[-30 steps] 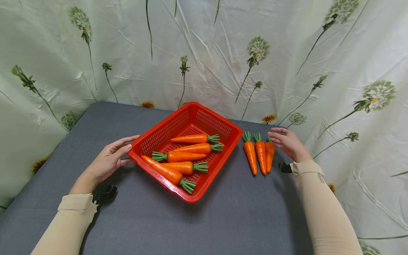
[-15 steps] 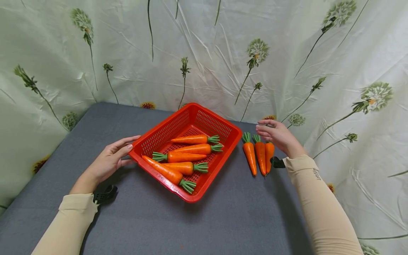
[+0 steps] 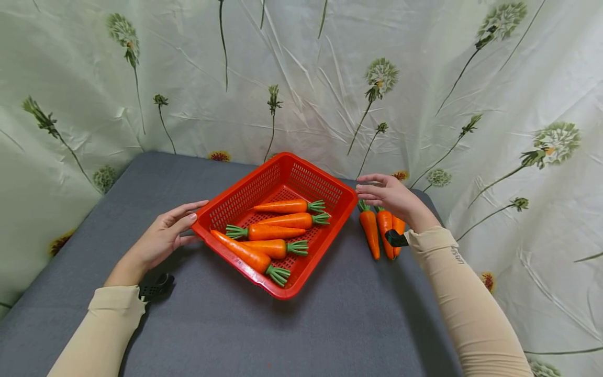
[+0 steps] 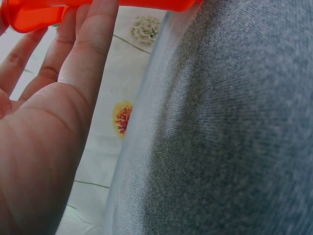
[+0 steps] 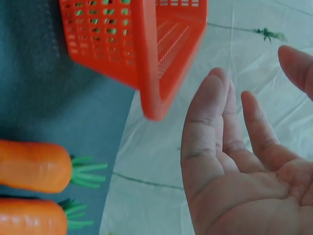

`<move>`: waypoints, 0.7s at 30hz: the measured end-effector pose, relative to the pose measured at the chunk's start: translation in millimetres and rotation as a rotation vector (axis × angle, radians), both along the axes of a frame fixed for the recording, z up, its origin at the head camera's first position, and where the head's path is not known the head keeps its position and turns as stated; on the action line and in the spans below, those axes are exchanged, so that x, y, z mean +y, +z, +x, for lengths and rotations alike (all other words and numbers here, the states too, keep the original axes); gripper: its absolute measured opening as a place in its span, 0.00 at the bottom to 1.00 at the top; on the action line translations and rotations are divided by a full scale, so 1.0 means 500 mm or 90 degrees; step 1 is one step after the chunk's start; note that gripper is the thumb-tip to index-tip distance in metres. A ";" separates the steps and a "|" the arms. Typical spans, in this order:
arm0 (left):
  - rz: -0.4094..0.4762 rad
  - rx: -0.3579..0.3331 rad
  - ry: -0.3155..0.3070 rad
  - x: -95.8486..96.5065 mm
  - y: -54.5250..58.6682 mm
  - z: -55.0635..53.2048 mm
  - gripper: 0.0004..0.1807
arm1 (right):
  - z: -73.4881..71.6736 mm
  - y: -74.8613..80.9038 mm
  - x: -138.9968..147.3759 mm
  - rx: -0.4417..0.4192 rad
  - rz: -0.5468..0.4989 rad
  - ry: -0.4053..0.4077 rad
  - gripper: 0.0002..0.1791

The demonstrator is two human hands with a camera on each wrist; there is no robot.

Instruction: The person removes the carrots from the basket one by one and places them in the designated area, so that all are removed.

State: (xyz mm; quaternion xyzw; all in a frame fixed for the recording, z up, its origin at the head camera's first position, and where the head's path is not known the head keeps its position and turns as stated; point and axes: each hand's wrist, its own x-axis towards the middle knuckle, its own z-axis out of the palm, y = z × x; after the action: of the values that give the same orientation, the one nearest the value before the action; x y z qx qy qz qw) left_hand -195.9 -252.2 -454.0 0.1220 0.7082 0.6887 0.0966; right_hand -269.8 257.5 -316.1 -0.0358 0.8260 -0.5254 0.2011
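Note:
A red plastic basket (image 3: 320, 256) with perforated sides stands on the grey cloth and holds several carrots (image 3: 277, 231) with green stem tufts. At its left corner my left hand (image 3: 160, 238) holds the rim, thumb on the near side and fingers on the far side; the left wrist view shows the rim (image 4: 156, 4) between them. Near the right corner my right hand (image 3: 391, 198) has its fingers extended, and in the right wrist view a gap separates it from the basket (image 5: 149, 73). Three carrots (image 3: 369, 230) lie right of the basket, partly hidden by the right hand and wrist.
A grey cloth-covered table (image 3: 282, 335) lies under everything. Behind it hangs a pale curtain (image 3: 311, 78) printed with dandelions, which also closes off the right and left sides. A dark strap (image 3: 395, 238) sits at the right wrist.
My right hand has moved left from the rightmost loose carrot, over the carrot tops, to near the basket's right corner. My left hand, the basket and the carrots have stayed in place.

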 end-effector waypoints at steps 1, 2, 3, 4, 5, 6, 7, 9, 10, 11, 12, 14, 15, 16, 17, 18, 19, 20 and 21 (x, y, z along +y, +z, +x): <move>0.001 0.000 -0.001 0.000 0.000 0.000 0.28 | -0.001 -0.001 -0.006 -0.001 0.001 0.008 0.32; 0.002 0.000 -0.002 0.000 0.000 0.000 0.28 | -0.002 -0.001 -0.012 -0.002 0.003 0.016 0.32; 0.002 0.000 -0.001 0.000 0.000 0.000 0.28 | -0.003 -0.002 -0.018 -0.001 0.006 0.026 0.31; 0.003 -0.001 -0.001 0.000 0.000 0.000 0.28 | -0.004 -0.003 -0.024 0.000 0.010 0.038 0.32; 0.003 -0.002 -0.001 0.000 0.000 0.000 0.28 | -0.004 -0.004 -0.030 0.001 0.015 0.048 0.32; 0.003 -0.003 0.000 0.000 0.000 -0.001 0.28 | -0.005 -0.005 -0.036 0.003 0.022 0.059 0.31; 0.003 -0.004 0.001 0.000 0.000 -0.001 0.28 | -0.007 -0.006 -0.042 0.003 0.025 0.070 0.32; 0.003 -0.006 0.002 0.000 0.000 -0.001 0.28 | -0.009 -0.008 -0.055 0.005 0.037 0.092 0.31; 0.004 -0.006 0.001 0.000 0.000 -0.001 0.28 | -0.011 -0.009 -0.061 0.006 0.041 0.103 0.30; 0.004 -0.006 0.001 0.000 0.000 -0.001 0.28 | -0.012 -0.011 -0.068 0.005 0.045 0.112 0.30; 0.006 -0.005 0.000 0.000 -0.001 -0.001 0.28 | -0.013 -0.012 -0.075 0.006 0.049 0.125 0.29; 0.009 -0.004 -0.003 0.000 -0.002 -0.001 0.28 | -0.015 -0.015 -0.089 0.008 0.060 0.147 0.28; 0.012 -0.004 -0.004 0.000 -0.002 -0.001 0.28 | -0.016 -0.016 -0.095 0.007 0.063 0.158 0.27; 0.014 -0.004 -0.005 0.000 -0.002 -0.001 0.28 | -0.016 -0.018 -0.102 0.004 0.064 0.169 0.27; 0.015 -0.003 -0.006 -0.001 -0.003 -0.001 0.28 | -0.017 -0.018 -0.109 0.001 0.067 0.178 0.26; 0.016 -0.002 -0.007 -0.001 -0.003 -0.001 0.28 | -0.018 -0.019 -0.115 -0.002 0.068 0.187 0.25; 0.018 0.000 -0.008 -0.001 -0.003 -0.002 0.28 | -0.019 -0.020 -0.121 -0.006 0.069 0.194 0.25; 0.021 0.002 -0.010 -0.002 -0.003 -0.002 0.28 | -0.021 -0.021 -0.126 -0.009 0.068 0.203 0.25; 0.024 0.004 -0.014 -0.002 -0.003 -0.002 0.28 | -0.022 -0.022 -0.131 -0.009 0.067 0.213 0.24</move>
State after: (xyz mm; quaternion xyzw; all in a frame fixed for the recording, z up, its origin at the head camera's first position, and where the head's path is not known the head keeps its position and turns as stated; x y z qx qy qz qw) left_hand -196.8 -253.4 -455.4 0.1335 0.6942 0.7002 0.0999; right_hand -280.9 191.9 -327.1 -0.1587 0.8334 -0.4406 0.2934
